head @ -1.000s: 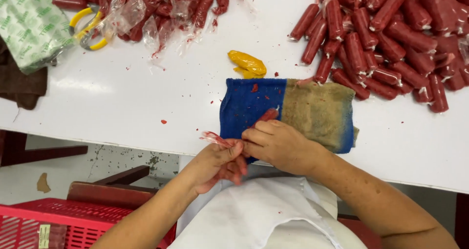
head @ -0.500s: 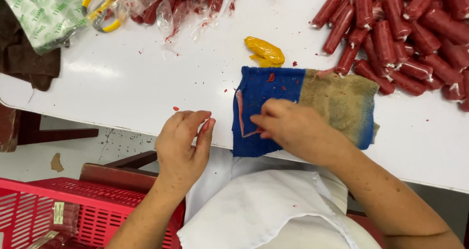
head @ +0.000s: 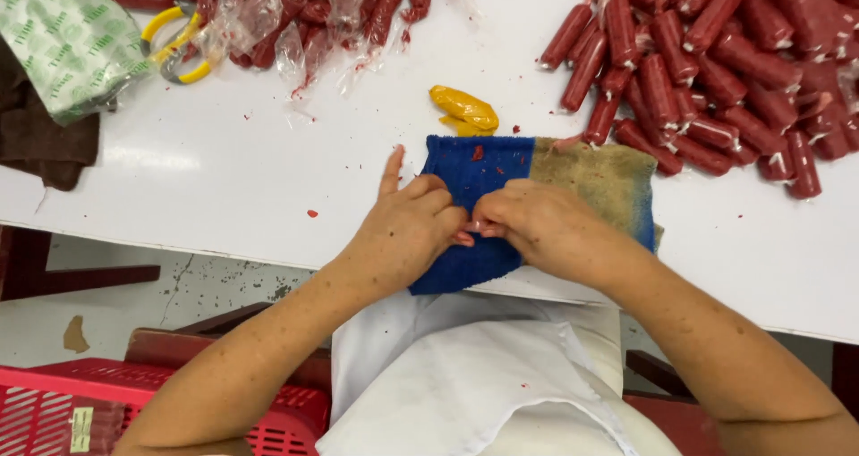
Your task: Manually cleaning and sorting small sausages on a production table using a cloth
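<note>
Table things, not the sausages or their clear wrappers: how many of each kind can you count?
Blue-and-tan towel: 1
Yellow-handled scissors: 1
Yellow crumpled lump: 1
Green-and-white packet: 1
Brown cloth: 1
Total: 5

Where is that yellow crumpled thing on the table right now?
In the head view, the yellow crumpled piece lies on the white table, just beyond the blue and tan towel, left of the big sausage pile.
</note>
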